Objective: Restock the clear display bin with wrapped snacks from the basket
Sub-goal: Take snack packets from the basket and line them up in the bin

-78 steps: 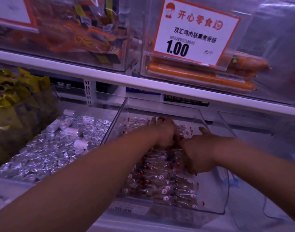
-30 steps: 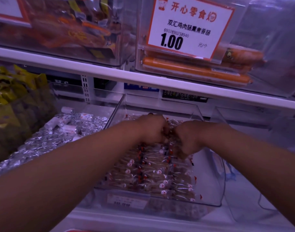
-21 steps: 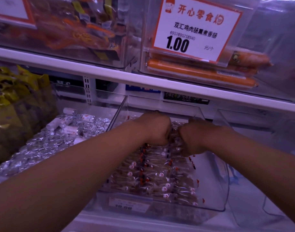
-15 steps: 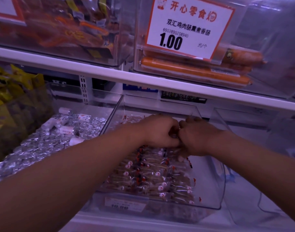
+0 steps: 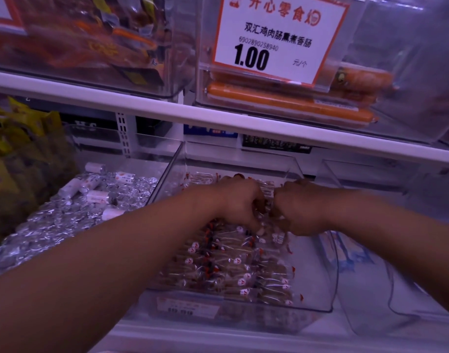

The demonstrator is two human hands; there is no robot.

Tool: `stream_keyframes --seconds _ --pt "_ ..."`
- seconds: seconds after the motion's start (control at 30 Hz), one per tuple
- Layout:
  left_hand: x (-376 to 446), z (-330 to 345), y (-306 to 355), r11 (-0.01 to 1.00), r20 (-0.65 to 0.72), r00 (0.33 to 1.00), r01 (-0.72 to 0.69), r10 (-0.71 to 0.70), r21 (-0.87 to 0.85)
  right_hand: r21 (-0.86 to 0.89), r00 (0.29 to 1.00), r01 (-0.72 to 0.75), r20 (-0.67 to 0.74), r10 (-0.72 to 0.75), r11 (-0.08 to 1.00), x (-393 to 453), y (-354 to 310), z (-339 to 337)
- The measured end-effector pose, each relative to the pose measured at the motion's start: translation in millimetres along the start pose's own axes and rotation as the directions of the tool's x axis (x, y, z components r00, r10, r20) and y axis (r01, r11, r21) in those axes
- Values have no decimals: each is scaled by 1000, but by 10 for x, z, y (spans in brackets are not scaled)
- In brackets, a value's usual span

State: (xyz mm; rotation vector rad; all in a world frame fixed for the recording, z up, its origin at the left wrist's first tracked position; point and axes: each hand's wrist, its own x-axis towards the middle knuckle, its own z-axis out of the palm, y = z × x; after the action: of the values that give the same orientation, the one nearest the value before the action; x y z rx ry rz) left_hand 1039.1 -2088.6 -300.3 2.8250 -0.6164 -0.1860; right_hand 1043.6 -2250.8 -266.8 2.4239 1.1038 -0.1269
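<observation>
Reaching past the foil-wrapped sweets (image 5: 65,220) in the left-hand bin, the left hand (image 5: 240,202) curls its grip onto wrapped snacks (image 5: 233,263) near the far end of the clear display bin (image 5: 317,296); whether it truly pinches one I cannot tell. Just right of it, almost touching, the right hand (image 5: 298,207) is curled on the same heap. Judging by the neat rows nearer, keep each packet level and aligned, filling the far gap first; no basket shows.
</observation>
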Motion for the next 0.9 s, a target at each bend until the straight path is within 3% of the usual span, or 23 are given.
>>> stream_keyframes --seconds 0.17,0.43,0.7,0.83,0.9 --pt "3 27 29 1000 33 999 9 -8 -29 69 994 2 -113 6 998 -16 -53 46" --pt "-35 35 72 999 7 1000 -23 23 30 14 994 -54 98 52 998 62 -79 36" --pt "41 9 144 962 12 999 -43 41 268 60 968 -48 250 31 997 -85 -209 -24" --pt "69 3 147 959 -7 998 -54 58 280 101 989 -27 148 12 995 -196 -411 55" --pt "103 25 169 929 -43 995 -71 93 363 152 990 -62 134 42 987 -206 -432 56"
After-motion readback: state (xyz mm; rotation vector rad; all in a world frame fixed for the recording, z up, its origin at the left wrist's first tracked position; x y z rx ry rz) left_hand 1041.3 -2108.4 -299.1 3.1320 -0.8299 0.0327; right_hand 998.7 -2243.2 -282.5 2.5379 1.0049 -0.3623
